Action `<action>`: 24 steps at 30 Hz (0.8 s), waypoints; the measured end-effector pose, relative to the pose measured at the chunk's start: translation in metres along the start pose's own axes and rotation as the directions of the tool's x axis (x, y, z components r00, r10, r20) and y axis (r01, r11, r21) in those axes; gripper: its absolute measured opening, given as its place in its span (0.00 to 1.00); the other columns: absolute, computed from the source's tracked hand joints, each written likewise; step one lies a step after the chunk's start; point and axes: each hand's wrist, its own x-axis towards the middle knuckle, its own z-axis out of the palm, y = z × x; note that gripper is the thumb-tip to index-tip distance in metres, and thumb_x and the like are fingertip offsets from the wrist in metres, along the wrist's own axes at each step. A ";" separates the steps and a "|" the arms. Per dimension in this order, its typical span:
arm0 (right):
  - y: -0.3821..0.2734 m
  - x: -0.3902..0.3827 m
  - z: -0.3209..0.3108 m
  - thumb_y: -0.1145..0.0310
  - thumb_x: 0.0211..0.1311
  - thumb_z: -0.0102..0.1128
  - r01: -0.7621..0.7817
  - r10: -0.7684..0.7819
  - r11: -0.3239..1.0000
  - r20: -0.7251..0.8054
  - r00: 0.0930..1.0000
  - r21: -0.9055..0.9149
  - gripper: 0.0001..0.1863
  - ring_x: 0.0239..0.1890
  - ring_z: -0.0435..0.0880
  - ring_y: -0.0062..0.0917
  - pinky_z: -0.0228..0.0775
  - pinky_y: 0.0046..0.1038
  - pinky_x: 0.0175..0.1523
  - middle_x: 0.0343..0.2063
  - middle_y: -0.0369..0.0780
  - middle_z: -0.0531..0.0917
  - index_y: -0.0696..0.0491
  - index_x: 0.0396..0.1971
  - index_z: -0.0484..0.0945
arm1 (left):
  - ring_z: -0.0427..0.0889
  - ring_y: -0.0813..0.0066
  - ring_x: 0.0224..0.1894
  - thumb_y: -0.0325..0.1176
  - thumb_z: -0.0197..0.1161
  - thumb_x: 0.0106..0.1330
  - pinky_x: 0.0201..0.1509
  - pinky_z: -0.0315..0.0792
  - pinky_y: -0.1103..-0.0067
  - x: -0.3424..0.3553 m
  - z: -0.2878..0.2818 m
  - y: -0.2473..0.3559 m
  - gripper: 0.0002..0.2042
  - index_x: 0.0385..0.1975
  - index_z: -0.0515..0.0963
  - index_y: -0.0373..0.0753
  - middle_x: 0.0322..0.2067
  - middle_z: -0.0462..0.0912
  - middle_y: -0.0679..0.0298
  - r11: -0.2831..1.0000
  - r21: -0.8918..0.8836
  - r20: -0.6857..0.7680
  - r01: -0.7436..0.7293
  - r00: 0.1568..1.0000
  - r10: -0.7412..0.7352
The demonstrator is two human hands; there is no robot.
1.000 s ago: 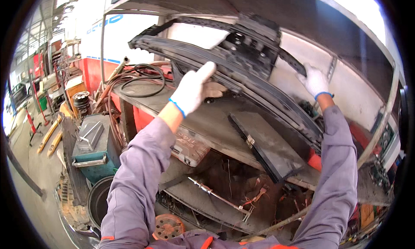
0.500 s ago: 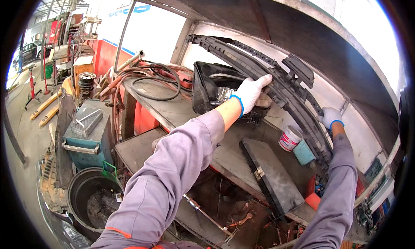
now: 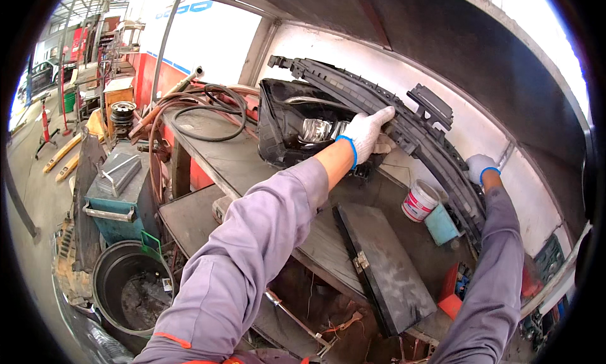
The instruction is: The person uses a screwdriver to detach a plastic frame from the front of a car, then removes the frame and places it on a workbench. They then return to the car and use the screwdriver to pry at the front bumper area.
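A long black plastic car bumper bracket (image 3: 423,143) slants from the back middle of the workbench down toward the right. My left hand (image 3: 368,133), in a white glove with a blue cuff, closes on its near edge around mid-length, thumb laid over the top. Farther right, my right hand (image 3: 482,167), gloved alike, is closed on the far edge; its fingertips are partly hidden. Beside and behind my left wrist sits a black-framed headlight (image 3: 284,127) with a clear lens. The bracket's lower right end is partly behind my right forearm.
On the bench lie a flat black case (image 3: 388,263), a white and red tub (image 3: 420,201), a light-blue block (image 3: 442,225), a red bin (image 3: 451,293) and coiled hoses (image 3: 211,114). A dark shelf (image 3: 461,61) overhangs. Left stand a teal cabinet (image 3: 120,193) and a black bucket (image 3: 104,282).
The bracket has tipped slightly and its far left end sits a little lower, nearer the headlight. Both hands keep their grip. My view has shifted a little, so the bench items appear farther left.
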 end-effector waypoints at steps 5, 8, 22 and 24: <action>0.004 0.009 0.029 0.66 0.54 0.61 0.040 -0.041 0.999 0.035 0.999 0.030 0.16 0.49 0.86 0.47 0.78 0.42 0.55 0.45 0.51 0.87 0.50 0.43 0.88 | 0.86 0.70 0.26 0.44 0.62 0.73 0.27 0.82 0.77 0.006 0.012 -0.008 0.17 0.47 0.78 0.35 0.35 0.86 0.58 0.999 0.045 -0.029 -0.016 0.999 0.017; -0.004 0.019 0.041 0.66 0.55 0.61 0.081 -0.085 0.995 0.066 0.994 0.055 0.16 0.49 0.86 0.47 0.78 0.42 0.55 0.45 0.51 0.87 0.50 0.43 0.88 | 0.87 0.70 0.27 0.45 0.61 0.73 0.26 0.81 0.77 0.007 0.009 -0.010 0.18 0.48 0.78 0.35 0.36 0.86 0.58 0.997 0.076 -0.048 -0.001 0.999 0.005; 0.005 -0.019 -0.001 0.58 0.61 0.67 -0.037 -0.004 0.771 0.063 0.998 0.636 0.25 0.28 0.86 0.31 0.80 0.35 0.40 0.37 0.46 0.88 0.59 0.53 0.81 | 0.86 0.67 0.29 0.50 0.64 0.71 0.29 0.82 0.73 -0.001 0.006 -0.002 0.20 0.48 0.79 0.39 0.37 0.83 0.60 0.995 0.099 -0.041 0.031 0.999 -0.027; 0.018 -0.037 -0.018 0.55 0.63 0.66 0.008 0.027 0.790 -0.047 0.999 0.613 0.26 0.32 0.87 0.33 0.80 0.36 0.43 0.40 0.48 0.88 0.60 0.53 0.81 | 0.87 0.60 0.40 0.56 0.62 0.71 0.39 0.83 0.69 -0.011 0.011 0.002 0.26 0.53 0.77 0.37 0.45 0.83 0.53 0.984 0.133 -0.050 0.115 0.993 -0.109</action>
